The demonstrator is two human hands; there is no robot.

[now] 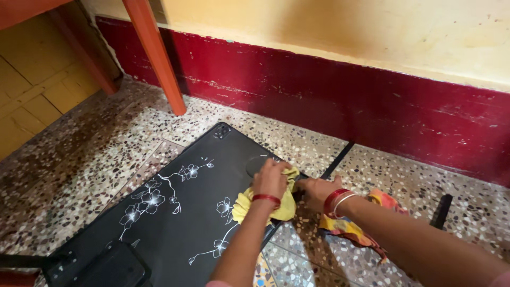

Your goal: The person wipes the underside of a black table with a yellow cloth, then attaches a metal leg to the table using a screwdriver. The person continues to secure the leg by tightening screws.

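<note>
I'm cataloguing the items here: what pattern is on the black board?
White line-drawn flowers on thin stems across the black board, clearest in the head view.

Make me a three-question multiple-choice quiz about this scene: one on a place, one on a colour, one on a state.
1. Where does the black board lie? A on a chair; B on the speckled floor; C on a bed.
2. What colour is the cloth under the left hand? A yellow; B blue; C white.
3. How is the left hand? A raised in air; B in a pocket; C pressed on the cloth.

B: the black board lies flat on the speckled floor.
A: the cloth is yellow.
C: the left hand presses on it.
</note>
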